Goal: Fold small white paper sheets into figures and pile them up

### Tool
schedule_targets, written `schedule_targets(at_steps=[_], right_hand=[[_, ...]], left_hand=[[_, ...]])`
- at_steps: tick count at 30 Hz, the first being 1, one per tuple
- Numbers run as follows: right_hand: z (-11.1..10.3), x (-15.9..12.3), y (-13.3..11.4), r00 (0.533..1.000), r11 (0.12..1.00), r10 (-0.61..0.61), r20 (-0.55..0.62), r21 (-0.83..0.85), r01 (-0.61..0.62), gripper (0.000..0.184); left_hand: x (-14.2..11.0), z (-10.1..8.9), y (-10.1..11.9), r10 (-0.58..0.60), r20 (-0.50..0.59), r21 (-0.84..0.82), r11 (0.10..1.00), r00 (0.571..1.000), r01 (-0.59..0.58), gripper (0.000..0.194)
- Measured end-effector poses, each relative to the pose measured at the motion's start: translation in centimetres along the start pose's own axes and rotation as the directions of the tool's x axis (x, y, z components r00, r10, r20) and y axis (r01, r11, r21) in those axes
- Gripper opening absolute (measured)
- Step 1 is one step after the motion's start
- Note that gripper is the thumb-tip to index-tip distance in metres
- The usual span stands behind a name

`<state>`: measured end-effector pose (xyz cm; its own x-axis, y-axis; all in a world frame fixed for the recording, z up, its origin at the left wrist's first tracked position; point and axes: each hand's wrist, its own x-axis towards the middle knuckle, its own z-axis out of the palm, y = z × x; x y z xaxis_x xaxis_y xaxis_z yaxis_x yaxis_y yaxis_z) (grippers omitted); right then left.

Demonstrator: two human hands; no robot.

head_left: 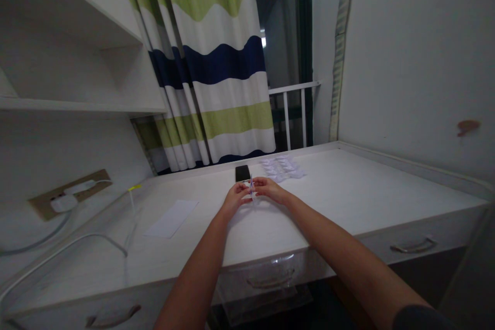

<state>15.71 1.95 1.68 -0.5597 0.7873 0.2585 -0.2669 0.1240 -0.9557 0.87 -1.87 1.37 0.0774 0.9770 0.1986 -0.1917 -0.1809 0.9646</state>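
Over the middle of the white desk, my left hand (235, 199) and my right hand (268, 189) meet with fingertips closed on a small piece of white paper (251, 186). It stands on edge between them and looks folded, with a purplish tint along it; its exact shape is too small to make out. Just beyond my fingers lies a dark phone (243, 172). Behind my right hand, several small white shapes (283, 167) that look like folded paper sit grouped together. To the left of my left hand, a flat white sheet (172, 218) rests on the desk.
A white cable (96, 235) runs along the desk's left side, near a wall socket with a plugged-in charger (64, 202). A shelf (81, 105) overhangs the left. A striped curtain (232, 93) hangs behind the desk, and a wall (417, 72) bounds the right.
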Motion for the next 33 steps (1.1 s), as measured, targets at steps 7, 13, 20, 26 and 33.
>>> schedule_targets(at_steps=[7, 13, 20, 26, 33], right_hand=[[0.17, 0.01, -0.13, 1.000, 0.999, -0.003, 0.024, 0.040, 0.002, 0.032], [0.23, -0.22, -0.42, 0.998, 0.998, -0.016, 0.056, 0.060, 0.013, 0.028], [0.33, -0.42, -0.39, 0.998, 0.999, -0.009, 0.064, 0.049, 0.006, 0.025], [0.50, -0.44, -0.47, 0.998, 0.998, 0.012, 0.060, 0.054, -0.015, 0.021], [0.61, -0.34, -0.36, 0.995, 0.997, 0.019, 0.101, 0.069, -0.026, 0.024]], left_hand=[[0.12, -0.09, -0.03, -0.010, 0.029, -0.007, 1.000, 1.000, 0.010, 0.033], [0.12, -0.03, -0.02, -0.006, 0.031, -0.018, 1.000, 0.999, 0.007, 0.032], [-0.17, 0.22, 0.20, -0.006, 0.029, -0.024, 1.000, 1.000, 0.007, 0.026], [-0.28, 0.42, 0.21, -0.020, 0.029, -0.025, 0.999, 0.999, 0.021, 0.022], [-0.09, 0.12, -0.05, -0.032, 0.061, 0.001, 0.999, 0.998, 0.032, 0.024]])
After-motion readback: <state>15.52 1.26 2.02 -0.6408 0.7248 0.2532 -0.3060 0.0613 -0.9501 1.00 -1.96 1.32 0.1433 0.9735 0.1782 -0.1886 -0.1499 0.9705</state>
